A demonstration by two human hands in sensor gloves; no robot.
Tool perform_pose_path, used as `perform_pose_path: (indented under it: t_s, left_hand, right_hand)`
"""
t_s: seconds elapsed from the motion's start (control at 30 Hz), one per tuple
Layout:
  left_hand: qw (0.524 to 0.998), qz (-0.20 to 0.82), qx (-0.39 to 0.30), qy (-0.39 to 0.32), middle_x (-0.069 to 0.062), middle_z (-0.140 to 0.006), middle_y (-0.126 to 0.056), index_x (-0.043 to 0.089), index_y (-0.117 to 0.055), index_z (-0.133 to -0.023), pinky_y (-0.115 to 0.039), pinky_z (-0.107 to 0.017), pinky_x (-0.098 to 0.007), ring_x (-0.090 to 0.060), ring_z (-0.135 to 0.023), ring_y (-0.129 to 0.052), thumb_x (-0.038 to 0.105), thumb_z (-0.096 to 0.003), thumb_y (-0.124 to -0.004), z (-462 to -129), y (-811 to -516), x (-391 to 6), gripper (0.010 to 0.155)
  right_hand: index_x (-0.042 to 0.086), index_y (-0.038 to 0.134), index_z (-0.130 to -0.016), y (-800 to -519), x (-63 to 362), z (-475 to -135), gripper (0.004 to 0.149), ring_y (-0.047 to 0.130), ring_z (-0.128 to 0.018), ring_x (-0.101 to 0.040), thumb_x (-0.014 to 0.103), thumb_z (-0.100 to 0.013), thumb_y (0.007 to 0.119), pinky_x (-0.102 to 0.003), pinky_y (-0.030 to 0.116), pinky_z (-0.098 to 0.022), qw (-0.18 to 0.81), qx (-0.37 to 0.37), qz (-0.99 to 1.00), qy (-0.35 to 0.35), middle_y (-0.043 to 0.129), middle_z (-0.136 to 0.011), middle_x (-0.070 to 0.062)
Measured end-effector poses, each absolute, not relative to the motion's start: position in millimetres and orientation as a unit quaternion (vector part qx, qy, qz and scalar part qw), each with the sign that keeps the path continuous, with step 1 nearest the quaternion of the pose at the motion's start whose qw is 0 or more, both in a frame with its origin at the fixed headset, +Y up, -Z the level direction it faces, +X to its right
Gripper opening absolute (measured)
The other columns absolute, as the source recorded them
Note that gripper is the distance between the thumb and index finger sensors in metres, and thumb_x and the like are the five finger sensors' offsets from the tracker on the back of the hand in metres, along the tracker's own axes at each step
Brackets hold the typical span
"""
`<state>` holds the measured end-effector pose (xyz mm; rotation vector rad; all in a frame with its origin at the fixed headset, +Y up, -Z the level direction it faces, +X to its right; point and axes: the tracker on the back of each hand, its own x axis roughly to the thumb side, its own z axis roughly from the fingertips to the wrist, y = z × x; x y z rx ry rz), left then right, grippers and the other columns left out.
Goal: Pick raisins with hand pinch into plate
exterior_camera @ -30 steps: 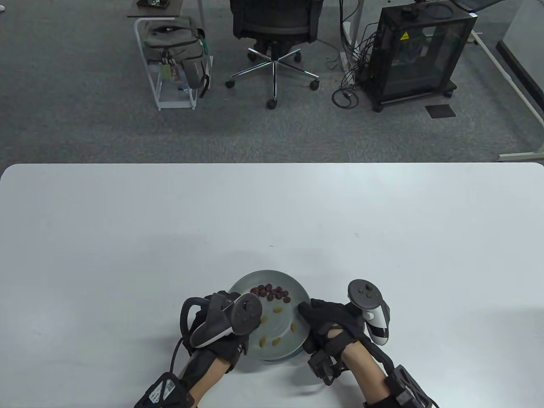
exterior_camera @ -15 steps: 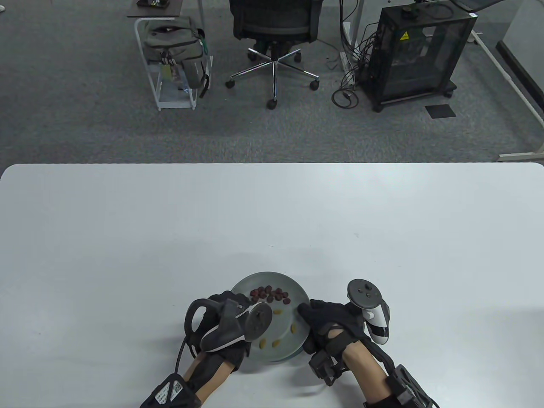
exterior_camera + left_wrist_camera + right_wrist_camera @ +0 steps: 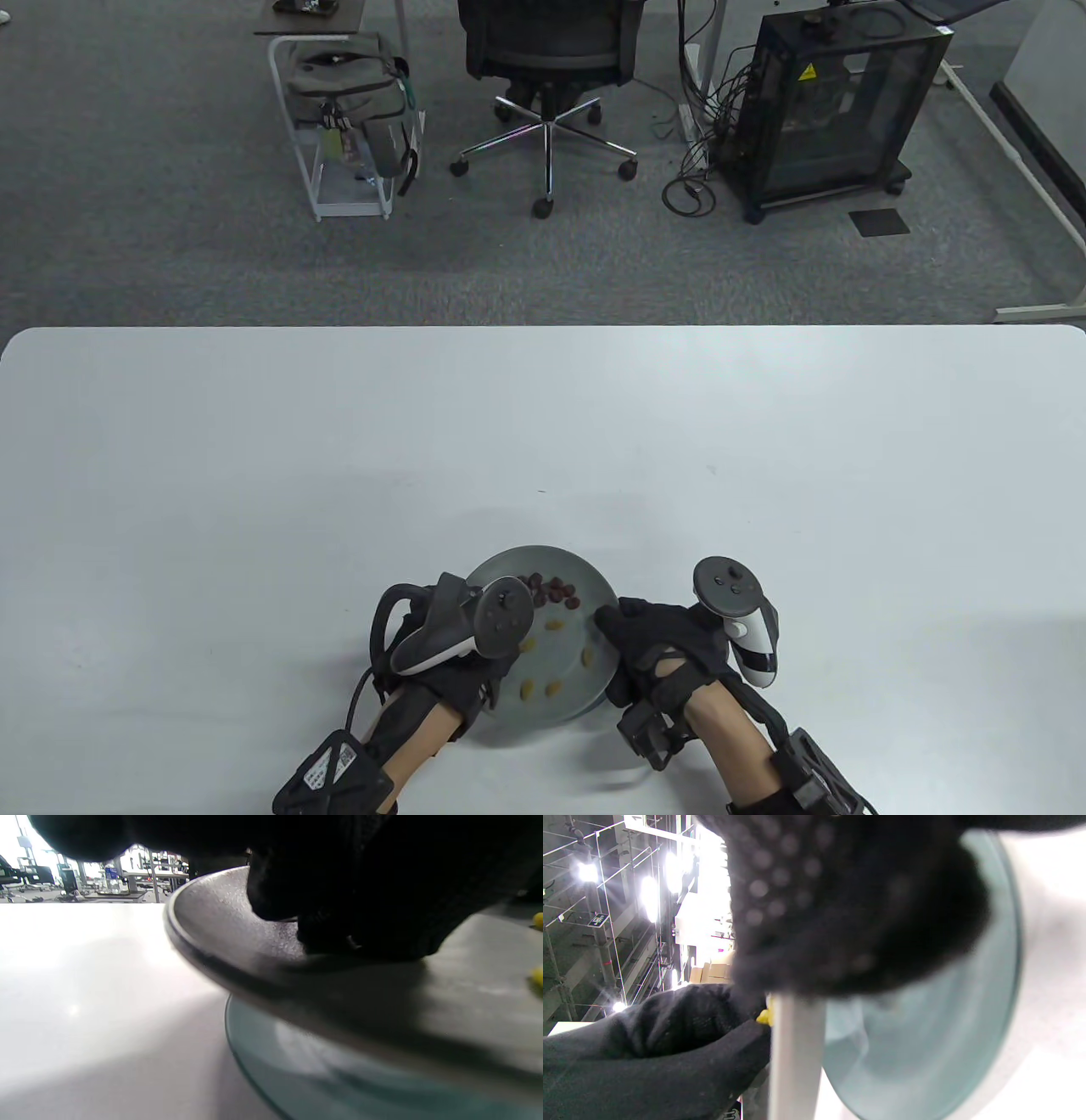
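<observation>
Left hand (image 3: 441, 645) sits over the left part of the upper plate (image 3: 585, 586), fingertips (image 3: 322, 933) pressed down on the plate's inner slope in the left wrist view; whether they have closed on a raisin I cannot tell, the contact is hidden under the glove. Dark raisins (image 3: 551, 590) are clustered at the far side of that plate, yellow raisins (image 3: 543, 688) scattered nearer the front, none seen on the white table (image 3: 254, 467). The upper plate rests tilted on a second bluish plate (image 3: 339, 1077) beneath it. Right hand (image 3: 662, 645) grips the right rim, thumb on top, steadying the stack. To do this pinch well, I'd say: keep the right hand's hold firm so the tilted plate doesn't rock, use thumb and index tips only, take 1 raisin, press lightly, since a push on the slope could slide the raisins or tip the plate.
</observation>
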<state>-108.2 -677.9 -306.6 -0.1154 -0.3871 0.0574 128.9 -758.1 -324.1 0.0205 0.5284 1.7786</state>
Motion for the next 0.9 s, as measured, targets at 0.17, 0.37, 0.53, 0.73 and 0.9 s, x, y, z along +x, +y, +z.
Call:
perform_pose_path:
  t_s: [0.17,0.37,0.53,0.73,0.9]
  left_hand:
    - [0.979,0.03,-0.05,-0.196,-0.003,-0.044,-0.1,0.012,-0.098,-0.071,-0.08,-0.029,-0.05,-0.02,-0.022,-0.092,0.042,-0.0372,-0.102,-306,-679,-108,0.045]
    - [0.979,0.05,-0.039,-0.193,-0.003,-0.043,-0.1,0.012,-0.099,-0.07,-0.08,-0.029,-0.05,-0.02,-0.021,-0.092,0.042,-0.0371,-0.102,-305,-676,-110,0.045]
    - [0.979,0.049,-0.025,-0.196,-0.003,-0.043,-0.1,0.012,-0.099,-0.07,-0.08,-0.029,-0.05,-0.02,-0.022,-0.092,0.042,-0.0373,-0.101,-303,-660,-111,0.045]
    - [0.98,0.056,-0.007,-0.189,-0.003,-0.043,-0.1,0.012,-0.099,-0.07,-0.08,-0.03,-0.05,-0.02,-0.022,-0.092,0.042,-0.0374,-0.102,-305,-645,-110,0.044]
    - [0.982,0.065,0.002,-0.175,-0.003,-0.043,-0.1,0.012,-0.099,-0.07,-0.08,-0.03,-0.05,-0.02,-0.022,-0.092,0.041,-0.0372,-0.102,-309,-641,-111,0.045]
  right_hand:
    - [-0.004,0.075,-0.083,-758,129,-324,0.052,0.108,-0.003,-0.012,0.036,-0.051,0.074,-0.022,0.092,0.007,0.592,0.003,0.773,0.226,0.109,-0.047,-0.015]
    - [-0.004,0.076,-0.083,-757,129,-323,0.051,0.108,-0.003,-0.013,0.036,-0.051,0.075,-0.023,0.092,0.007,0.581,-0.01,0.783,0.221,0.109,-0.047,-0.014]
    - [-0.004,0.076,-0.083,-759,137,-326,0.051,0.108,-0.003,-0.013,0.036,-0.051,0.074,-0.022,0.092,0.007,0.579,-0.024,0.786,0.215,0.109,-0.047,-0.014]
    - [-0.003,0.076,-0.083,-760,151,-331,0.051,0.108,-0.003,-0.013,0.036,-0.051,0.074,-0.022,0.092,0.007,0.6,-0.044,0.771,0.208,0.108,-0.048,-0.014]
    - [-0.003,0.076,-0.083,-760,168,-335,0.051,0.108,-0.003,-0.013,0.036,-0.051,0.074,-0.022,0.092,0.007,0.604,-0.067,0.771,0.189,0.108,-0.048,-0.014]
